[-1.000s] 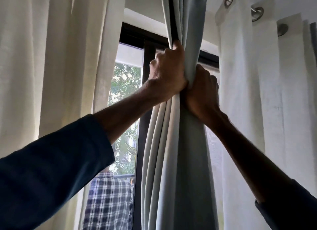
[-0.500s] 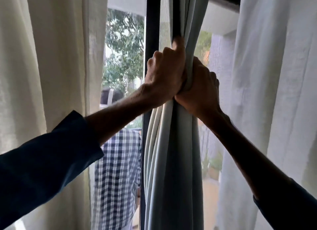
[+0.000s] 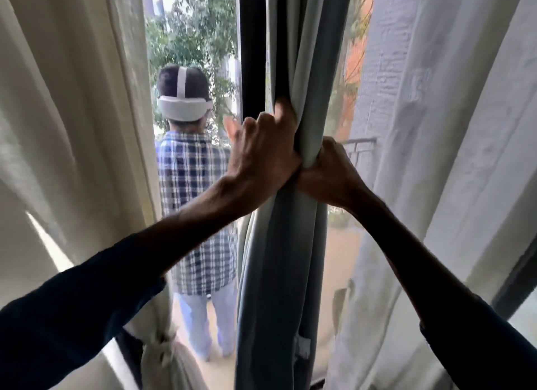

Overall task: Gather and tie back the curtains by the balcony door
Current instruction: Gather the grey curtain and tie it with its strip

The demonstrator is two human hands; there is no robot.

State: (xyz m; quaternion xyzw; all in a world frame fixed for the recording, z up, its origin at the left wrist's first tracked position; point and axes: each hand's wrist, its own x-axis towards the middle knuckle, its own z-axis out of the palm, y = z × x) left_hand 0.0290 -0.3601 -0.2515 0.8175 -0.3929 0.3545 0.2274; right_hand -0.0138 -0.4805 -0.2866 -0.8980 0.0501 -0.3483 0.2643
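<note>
Outside, left of the gathered curtain [image 3: 284,273], a person [image 3: 200,215] stands (back turned).

A home is seen here, a room at a balcony door. The dark door frame [image 3: 251,55] is flanked by full-length drapes: a cream curtain [image 3: 72,128] left of it, a grey-blue curtain [image 3: 284,259] just right, a white sheer curtain [image 3: 436,128] further right. Beyond the frame, a balcony railing [image 3: 359,141] and trees [image 3: 189,35] are glimpsed.

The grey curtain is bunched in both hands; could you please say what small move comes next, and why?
Probably slide the left hand down the grey curtain while the right hand grips: both hands hold it at one height, and below them its folds hang untied.
</note>
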